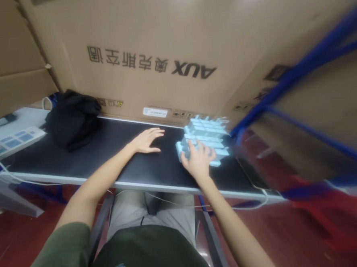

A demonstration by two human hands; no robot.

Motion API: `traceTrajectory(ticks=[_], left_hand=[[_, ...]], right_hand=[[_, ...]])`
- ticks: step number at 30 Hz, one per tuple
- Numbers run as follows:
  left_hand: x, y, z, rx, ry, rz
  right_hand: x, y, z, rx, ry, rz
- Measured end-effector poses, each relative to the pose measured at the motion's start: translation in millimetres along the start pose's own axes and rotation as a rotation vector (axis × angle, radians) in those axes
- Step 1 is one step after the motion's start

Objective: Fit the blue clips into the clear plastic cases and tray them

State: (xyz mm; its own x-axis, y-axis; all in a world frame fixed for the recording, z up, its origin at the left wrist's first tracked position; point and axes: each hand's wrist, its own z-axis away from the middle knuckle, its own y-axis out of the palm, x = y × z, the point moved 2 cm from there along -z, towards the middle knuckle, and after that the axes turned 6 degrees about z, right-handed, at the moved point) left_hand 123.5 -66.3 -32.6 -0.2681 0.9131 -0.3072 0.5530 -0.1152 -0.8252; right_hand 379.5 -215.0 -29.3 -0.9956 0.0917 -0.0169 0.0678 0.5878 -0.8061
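The right hand (198, 159) is laid, fingers spread, on the light-blue stack of plastic parts (207, 137) at the table's (77, 164) far right end. Left of the stack, the left hand (148, 140) is pressed flat and empty. A black bag (71, 119) is seen further left.

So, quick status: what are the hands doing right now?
Left hand flat on the black table, holding nothing. Right hand on a stack of pale blue plastic pieces. Black bag off to the left, clear of both.
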Motion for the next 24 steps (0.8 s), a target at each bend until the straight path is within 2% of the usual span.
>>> traceTrajectory(ticks=[4, 7, 9, 10, 11, 13, 16, 17, 18, 20, 21, 24], left_hand=[[9.3, -27.1, 33.0, -0.012, -0.234, -0.023], [13.4, -40.1, 48.0, 0.004, -0.443, -0.089], [17.3, -47.3, 53.3, -0.065, -0.578, -0.153], [19.8, -51.1, 55.6, -0.116, -0.639, -0.185], [22.8, -55.3, 58.3, -0.169, -0.699, -0.213], [30.1, -66.4, 66.0, -0.29, -0.834, -0.263], [41.4, -88.9, 85.2, -0.549, -1.109, -0.351], [43.7, -95.4, 92.1, -0.606, -1.176, -0.374], [45.1, -100.2, 98.3, -0.628, -1.21, -0.393], [44.9, -102.5, 107.5, -0.575, -1.19, -0.377], [43.5, -99.2, 110.3, -0.519, -1.139, -0.337], [34.4, -73.3, 111.0, -0.353, -0.922, -0.108]], right_hand=[[73.0, -3.0, 1.4, 0.044, -0.095, -0.11], [121.1, -3.7, -7.2, 0.005, -0.157, -0.182], [131.5, -5.2, -15.6, -0.05, -0.196, -0.219], [127.2, -5.6, -20.7, -0.074, -0.204, -0.231], [116.0, -5.4, -26.9, -0.097, -0.192, -0.242], [75.2, -2.2, -43.0, -0.137, -0.097, -0.268], [-14.2, 11.6, -72.4, -0.215, 0.2, -0.295], [-46.9, 18.5, -80.8, -0.266, 0.386, -0.345], [-76.8, 26.7, -88.4, -0.281, 0.509, -0.363], [-127.2, 46.2, -99.9, -0.259, 0.663, -0.422], [-146.8, 57.2, -103.8, -0.227, 0.69, -0.472], [-183.3, 90.6, -109.2, -0.146, 0.669, -0.613]])
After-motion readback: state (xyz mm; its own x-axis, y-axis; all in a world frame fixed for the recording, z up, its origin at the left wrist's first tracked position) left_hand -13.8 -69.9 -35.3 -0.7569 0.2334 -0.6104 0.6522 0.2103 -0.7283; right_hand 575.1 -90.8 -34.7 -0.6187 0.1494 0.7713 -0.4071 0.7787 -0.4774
